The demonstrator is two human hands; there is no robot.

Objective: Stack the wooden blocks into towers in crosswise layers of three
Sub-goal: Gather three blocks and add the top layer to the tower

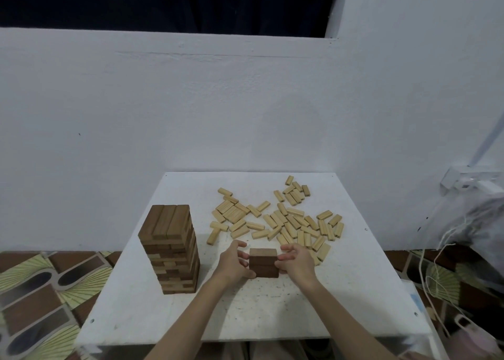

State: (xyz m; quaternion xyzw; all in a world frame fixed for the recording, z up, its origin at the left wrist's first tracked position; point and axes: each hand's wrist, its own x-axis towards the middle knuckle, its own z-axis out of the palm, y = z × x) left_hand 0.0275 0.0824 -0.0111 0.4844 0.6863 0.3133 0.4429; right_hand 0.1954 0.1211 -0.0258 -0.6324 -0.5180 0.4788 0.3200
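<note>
A tall tower of dark and light wooden blocks [171, 250] stands on the left part of the white table [245, 313]. At the table's middle sits a short stack of dark brown blocks [263, 263], about two layers high. My left hand [234, 264] touches its left side with fingers loosely curved. My right hand [296, 263] touches its right side, fingers spread and relaxed. Many loose pale blocks [275, 220] lie scattered flat behind the short stack, toward the back and right.
A white wall rises right behind the table. Patterned flooring [41, 291] lies to the left. At the right are white cords [433, 272], a wall socket [461, 182] and a grey bag [480, 228].
</note>
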